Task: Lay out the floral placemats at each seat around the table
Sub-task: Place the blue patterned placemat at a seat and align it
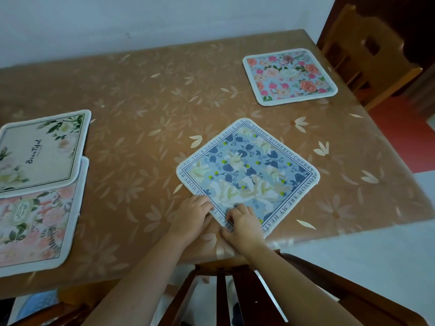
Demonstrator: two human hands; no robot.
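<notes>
A blue floral placemat [249, 172] with lettering round its border lies cornerwise on the table [146, 109], near the front edge. My left hand [190, 215] touches its lower-left edge, with the fingertips on the border. My right hand [244, 222] pinches the mat's near corner with curled fingers. A light-blue placemat with pink roses [290, 76] lies flat at the far right by a chair. At the left, a cream placemat with green leaves [40, 151] overlaps a pink floral placemat [33, 222].
The table carries a brown leaf-patterned cover and stands against a white wall. A wooden chair [362, 52] stands at the far right. A dark wooden chair back [235, 290] is just below my arms. Red floor shows at the right.
</notes>
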